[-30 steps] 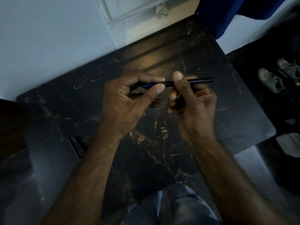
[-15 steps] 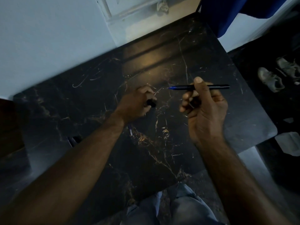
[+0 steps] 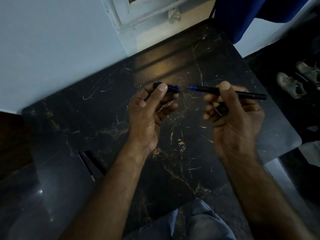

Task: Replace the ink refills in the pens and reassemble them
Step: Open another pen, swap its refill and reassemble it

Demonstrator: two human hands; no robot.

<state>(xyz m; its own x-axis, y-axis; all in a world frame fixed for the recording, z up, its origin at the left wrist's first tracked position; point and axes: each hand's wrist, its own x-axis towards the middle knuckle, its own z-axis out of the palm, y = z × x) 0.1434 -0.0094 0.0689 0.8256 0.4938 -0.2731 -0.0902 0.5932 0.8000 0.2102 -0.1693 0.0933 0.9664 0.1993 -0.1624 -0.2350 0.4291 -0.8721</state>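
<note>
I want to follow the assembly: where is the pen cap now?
In the head view the pen cap is left of centre, pinched in the left hand above the dark table, with a gap to the pen tip.

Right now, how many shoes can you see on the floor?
2. Both lie on the dark floor to the right of the black marble table: one shoe nearer the table, the other shoe beyond it at the picture's right edge. More may be hidden outside the view.

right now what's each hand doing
left hand: closed on a short dark blue pen cap
right hand: closed on a slim black pen with a blue tip
</note>
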